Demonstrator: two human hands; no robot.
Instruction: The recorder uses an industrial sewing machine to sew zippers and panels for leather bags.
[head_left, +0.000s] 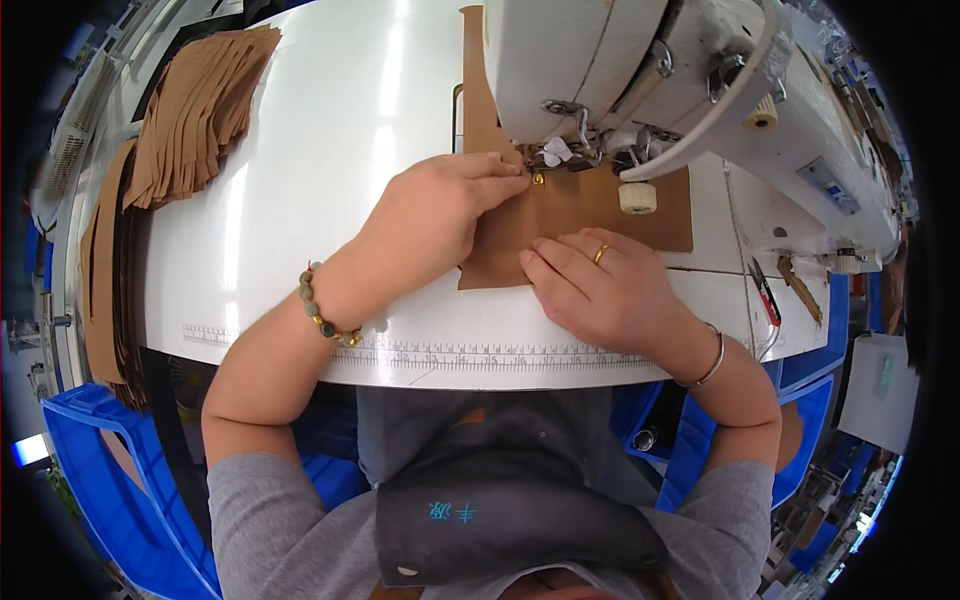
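Observation:
A flat brown piece of leather-like material (665, 225) lies under the head of a white sewing machine (580, 60). My left hand (440, 205) rests on the left part of the piece, its fingers stretched toward the needle area beside a small yellow part (539, 179). Its thumb is hidden. Flat on the piece's near edge, my right hand (598, 285) has its fingers extended and slightly apart. Both hands touch the material from above, and neither visibly grips it. The needle itself is too small to make out.
Stacked brown pieces (205, 110) sit at the table's far left, with more hanging strips (105, 270) over the edge. A ruler scale (480, 355) runs along the near edge. Red-and-black snips (766, 295) lie at right. Blue bins (130, 470) stand below.

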